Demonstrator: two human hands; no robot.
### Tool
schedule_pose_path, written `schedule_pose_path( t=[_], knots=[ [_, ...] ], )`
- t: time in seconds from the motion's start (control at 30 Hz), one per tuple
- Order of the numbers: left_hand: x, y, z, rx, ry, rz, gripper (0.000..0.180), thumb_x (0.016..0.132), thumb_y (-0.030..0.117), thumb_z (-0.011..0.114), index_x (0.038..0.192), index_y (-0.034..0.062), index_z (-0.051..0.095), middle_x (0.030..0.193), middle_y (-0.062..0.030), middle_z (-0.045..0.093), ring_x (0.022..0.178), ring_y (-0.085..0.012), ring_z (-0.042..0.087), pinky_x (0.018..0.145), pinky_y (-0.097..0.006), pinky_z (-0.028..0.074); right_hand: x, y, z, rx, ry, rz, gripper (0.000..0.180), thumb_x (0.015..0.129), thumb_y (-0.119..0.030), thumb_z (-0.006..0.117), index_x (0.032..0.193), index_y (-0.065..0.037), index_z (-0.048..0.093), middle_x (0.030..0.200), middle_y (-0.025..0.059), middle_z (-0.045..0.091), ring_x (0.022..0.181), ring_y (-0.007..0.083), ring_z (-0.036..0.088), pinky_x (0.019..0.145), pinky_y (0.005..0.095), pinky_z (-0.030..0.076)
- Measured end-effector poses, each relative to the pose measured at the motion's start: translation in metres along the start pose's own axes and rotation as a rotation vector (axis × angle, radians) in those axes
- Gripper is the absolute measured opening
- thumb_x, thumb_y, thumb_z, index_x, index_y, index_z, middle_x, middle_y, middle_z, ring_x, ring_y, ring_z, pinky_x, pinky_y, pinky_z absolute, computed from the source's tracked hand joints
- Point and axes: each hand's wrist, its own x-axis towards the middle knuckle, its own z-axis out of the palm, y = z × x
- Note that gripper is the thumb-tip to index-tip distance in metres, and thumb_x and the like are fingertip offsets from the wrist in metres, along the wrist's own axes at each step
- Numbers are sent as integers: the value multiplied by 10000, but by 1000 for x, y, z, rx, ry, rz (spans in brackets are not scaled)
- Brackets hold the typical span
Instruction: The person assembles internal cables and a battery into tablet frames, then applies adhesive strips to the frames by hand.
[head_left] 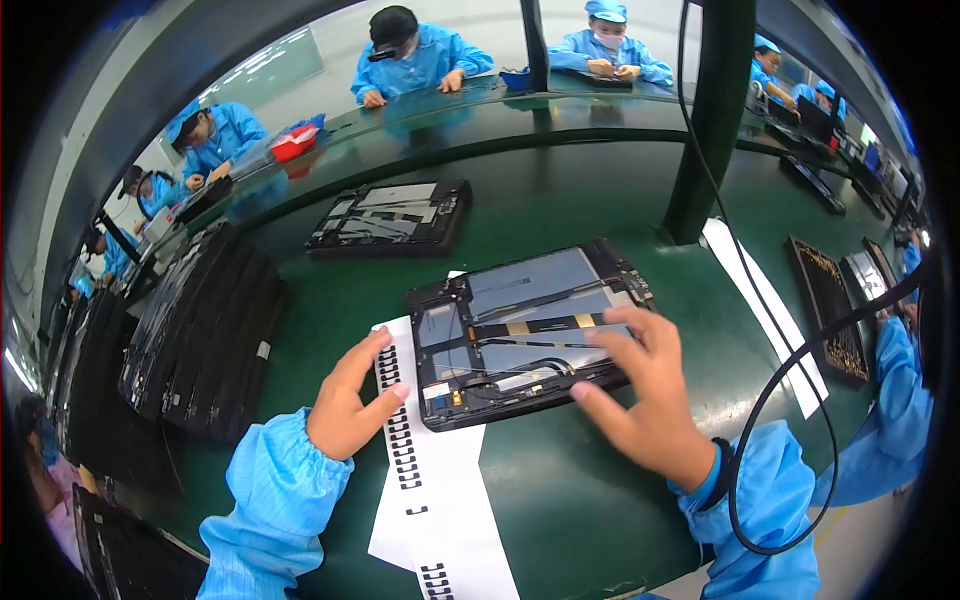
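Note:
In front of me an opened tablet (535, 355) lies slightly tilted in a black tray, its grey batteries, black flex cables and gold tape strips exposed. My left hand (350, 400) hovers at its left side, over a white sheet (440, 500) of small black adhesive pieces. Thumb and fingers of that hand are apart, with nothing between them. Over the tablet's right edge my right hand (645, 395) is spread, also holding nothing. Whether its fingertips touch the tablet I cannot tell.
Another opened tablet (390, 215) lies farther back. Stacks of black trays (205, 330) stand at the left. A green post (710, 130), a white strip (765, 310) and a hanging black cable (745, 430) are on the right. Several people in blue work across the bench.

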Motion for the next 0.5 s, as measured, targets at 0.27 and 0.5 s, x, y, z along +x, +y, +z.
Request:
schedule_pose_path(
  t=[0.27, 0.5],
  knots=[
    [-7, -3, 14, 28, -97, 78, 528, 779, 189, 592, 1219, -33, 403, 1269, -217, 402, 1239, -331, 315, 1019, -414, 231, 4, -9, 30, 78, -210, -111, 112, 640, -48, 682, 720, -36, 605, 848, 82, 566, 807, 233, 512, 679, 298, 413],
    [-4, -2, 10, 84, -155, 90, 611, 783, 226, 576, 1258, -70, 330, 1301, -250, 342, 1272, -350, 246, 1029, -470, 143, 18, 24, 11, -19, 151, -30, 184, 656, -45, 655, 812, -20, 563, 902, 123, 555, 874, 282, 498, 778, 371, 401]
  ],
)
